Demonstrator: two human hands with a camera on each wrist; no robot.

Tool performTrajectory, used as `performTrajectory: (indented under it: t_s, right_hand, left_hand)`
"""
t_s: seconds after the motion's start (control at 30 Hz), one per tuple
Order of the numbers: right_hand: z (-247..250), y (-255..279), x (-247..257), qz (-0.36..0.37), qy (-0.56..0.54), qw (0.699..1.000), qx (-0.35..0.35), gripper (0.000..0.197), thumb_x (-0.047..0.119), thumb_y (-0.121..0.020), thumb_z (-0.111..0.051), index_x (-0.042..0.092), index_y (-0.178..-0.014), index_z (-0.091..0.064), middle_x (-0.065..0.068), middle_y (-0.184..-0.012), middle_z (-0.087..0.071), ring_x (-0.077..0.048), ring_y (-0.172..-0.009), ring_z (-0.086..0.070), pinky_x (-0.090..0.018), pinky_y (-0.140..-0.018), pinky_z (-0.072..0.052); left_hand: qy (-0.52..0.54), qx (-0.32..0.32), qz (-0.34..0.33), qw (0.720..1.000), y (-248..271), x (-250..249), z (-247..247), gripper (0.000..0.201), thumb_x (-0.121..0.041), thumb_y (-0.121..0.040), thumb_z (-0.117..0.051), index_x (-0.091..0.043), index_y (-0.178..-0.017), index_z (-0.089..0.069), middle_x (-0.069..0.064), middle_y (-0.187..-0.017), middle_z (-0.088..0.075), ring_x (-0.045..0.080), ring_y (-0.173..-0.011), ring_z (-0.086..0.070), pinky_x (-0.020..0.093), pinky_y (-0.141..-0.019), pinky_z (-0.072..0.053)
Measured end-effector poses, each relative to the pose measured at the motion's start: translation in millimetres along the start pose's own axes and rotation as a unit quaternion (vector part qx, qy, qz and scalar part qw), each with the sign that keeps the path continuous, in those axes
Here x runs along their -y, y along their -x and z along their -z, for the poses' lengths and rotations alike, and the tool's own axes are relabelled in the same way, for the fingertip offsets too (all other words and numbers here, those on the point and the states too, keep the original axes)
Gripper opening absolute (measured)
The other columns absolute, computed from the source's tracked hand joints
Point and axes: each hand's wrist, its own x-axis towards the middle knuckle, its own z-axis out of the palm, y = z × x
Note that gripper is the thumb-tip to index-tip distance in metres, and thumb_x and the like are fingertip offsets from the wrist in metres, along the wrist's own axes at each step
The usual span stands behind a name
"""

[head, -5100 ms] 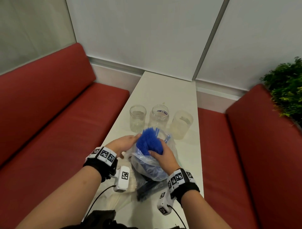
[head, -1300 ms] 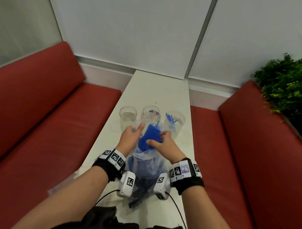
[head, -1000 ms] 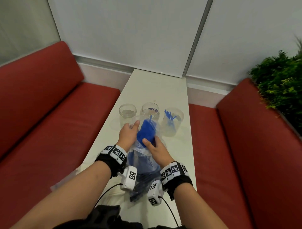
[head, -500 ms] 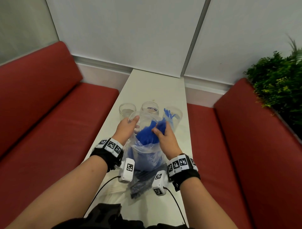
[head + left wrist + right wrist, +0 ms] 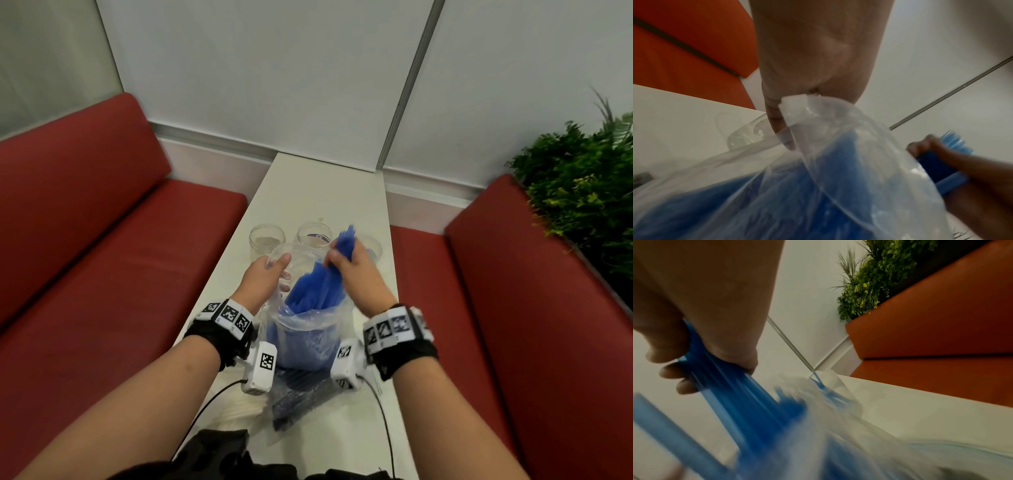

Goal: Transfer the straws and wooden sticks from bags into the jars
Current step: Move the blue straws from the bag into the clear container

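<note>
A clear plastic bag [image 5: 310,334] full of blue straws [image 5: 317,291] stands on the white table [image 5: 322,192] in front of me. My left hand [image 5: 265,274] pinches the bag's rim [image 5: 797,104] and holds it open. My right hand [image 5: 349,265] grips a bunch of blue straws [image 5: 731,386] that sticks up out of the bag, their tips [image 5: 347,236] above my knuckles. Three clear jars stand behind the bag: the left jar [image 5: 266,240], the middle jar [image 5: 313,233], and the right jar [image 5: 375,245], partly hidden by my right hand, with a few blue straws [image 5: 821,383] in it.
A second bag with dark straws [image 5: 298,397] lies flat on the table below the blue bag, next to pale sticks [image 5: 245,409]. Red bench seats [image 5: 102,274] flank the narrow table on both sides. A green plant [image 5: 582,192] stands behind the right bench.
Blue straws now stand in the right jar. In the last half second my right hand has closed on another bunch and lifted it up and right, while the left hand kept the bag's rim.
</note>
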Motion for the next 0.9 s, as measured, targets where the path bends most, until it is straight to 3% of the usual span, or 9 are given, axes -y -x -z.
performTrajectory:
  t_s: [0.07, 0.2, 0.27, 0.37, 0.5, 0.57, 0.67, 0.77, 0.9]
  right_hand:
    - [20.9, -18.8, 33.6, 0.054, -0.026, 0.998, 0.0, 0.006, 0.014, -0.101, -0.054, 0.018, -0.105, -0.056, 0.0, -0.087, -0.068, -0.008, -0.082, -0.066, -0.02, -0.08, -0.051]
    - [72.5, -60.0, 108.1, 0.157, -0.128, 0.979, 0.015, 0.01, 0.01, -0.097, -0.055, 0.019, -0.101, -0.056, 0.002, -0.08, -0.065, -0.02, -0.083, -0.065, -0.035, -0.088, -0.054]
    - [97.6, -77.0, 129.1, 0.191, -0.181, 0.965, 0.01, 0.011, 0.006, -0.095, -0.055, 0.015, -0.102, -0.055, -0.003, -0.082, -0.062, -0.022, -0.081, -0.063, -0.035, -0.088, -0.053]
    - [121.3, -101.2, 130.5, 0.218, -0.183, 0.956, -0.071, 0.011, 0.005, -0.097, -0.053, 0.014, -0.104, -0.053, 0.0, -0.08, -0.062, -0.019, -0.081, -0.062, -0.033, -0.089, -0.052]
    - [115.3, -136.4, 85.3, 0.195, -0.093, 0.949, -0.229, 0.013, 0.01, -0.098, -0.05, 0.021, -0.105, -0.051, 0.006, -0.082, -0.064, -0.01, -0.078, -0.063, -0.024, -0.078, -0.051]
    - [106.3, -153.6, 47.7, 0.146, -0.049, 0.954, -0.259, 0.018, 0.015, -0.099, -0.049, 0.017, -0.117, -0.052, 0.001, -0.097, -0.066, -0.01, -0.089, -0.065, -0.028, -0.084, -0.05]
    - [93.8, -170.9, -7.0, 0.09, -0.03, 0.957, -0.276, 0.03, 0.018, -0.102, -0.051, 0.014, -0.131, -0.047, -0.001, -0.113, -0.064, -0.016, -0.105, -0.063, -0.027, -0.094, -0.048]
    - [83.5, -180.4, -48.9, 0.048, -0.025, 0.96, -0.274, 0.019, 0.017, -0.102, -0.052, 0.022, -0.12, -0.048, 0.007, -0.106, -0.061, -0.01, -0.098, -0.059, -0.023, -0.086, -0.043]
    - [73.3, -178.5, -95.5, -0.032, -0.01, 0.973, -0.228, 0.015, 0.008, -0.099, -0.056, 0.013, -0.112, -0.051, 0.002, -0.099, -0.058, -0.021, -0.1, -0.057, -0.034, -0.091, -0.043]
  left_hand:
    - [-0.008, 0.004, -0.002, 1.0, -1.5, -0.3, 2.6, 0.048, -0.058, -0.096, -0.055, -0.016, -0.118, -0.058, 0.004, -0.101, -0.072, 0.019, -0.078, -0.077, 0.045, -0.086, -0.058]
    - [-0.016, 0.007, -0.008, 1.0, -5.0, -2.2, 5.6, 0.046, -0.058, -0.097, -0.055, -0.016, -0.115, -0.059, 0.004, -0.102, -0.072, 0.018, -0.077, -0.076, 0.045, -0.085, -0.058]
    - [-0.016, 0.009, -0.004, 1.0, -6.4, -1.2, 5.8, 0.045, -0.058, -0.097, -0.055, -0.016, -0.115, -0.059, 0.004, -0.103, -0.073, 0.018, -0.077, -0.077, 0.044, -0.085, -0.059]
    - [-0.013, 0.015, 0.002, 1.0, -8.9, 0.5, 5.6, 0.045, -0.059, -0.096, -0.055, -0.018, -0.116, -0.058, 0.002, -0.103, -0.073, 0.018, -0.079, -0.076, 0.042, -0.082, -0.059]
    - [-0.007, 0.02, 0.007, 1.0, -14.0, -0.3, 5.4, 0.041, -0.059, -0.095, -0.057, -0.022, -0.112, -0.059, 0.003, -0.104, -0.073, 0.02, -0.081, -0.076, 0.043, -0.085, -0.059]
    - [-0.009, 0.023, 0.011, 1.0, -16.3, -1.0, 4.4, 0.04, -0.06, -0.094, -0.057, -0.024, -0.11, -0.059, 0.003, -0.104, -0.073, 0.02, -0.082, -0.076, 0.043, -0.085, -0.059]
    - [-0.014, 0.029, 0.011, 0.999, -19.9, -1.0, 2.8, 0.04, -0.062, -0.093, -0.058, -0.024, -0.108, -0.059, 0.002, -0.104, -0.073, 0.019, -0.081, -0.077, 0.042, -0.084, -0.059]
    - [-0.022, 0.028, 0.015, 0.999, -22.9, 0.0, 1.3, 0.043, -0.062, -0.092, -0.058, -0.023, -0.11, -0.06, 0.0, -0.103, -0.074, 0.015, -0.078, -0.077, 0.041, -0.082, -0.058]
    - [-0.031, 0.03, 0.019, 0.999, -21.7, -0.3, 2.5, 0.042, -0.061, -0.094, -0.057, -0.023, -0.111, -0.06, -0.002, -0.103, -0.074, 0.014, -0.078, -0.076, 0.039, -0.079, -0.059]
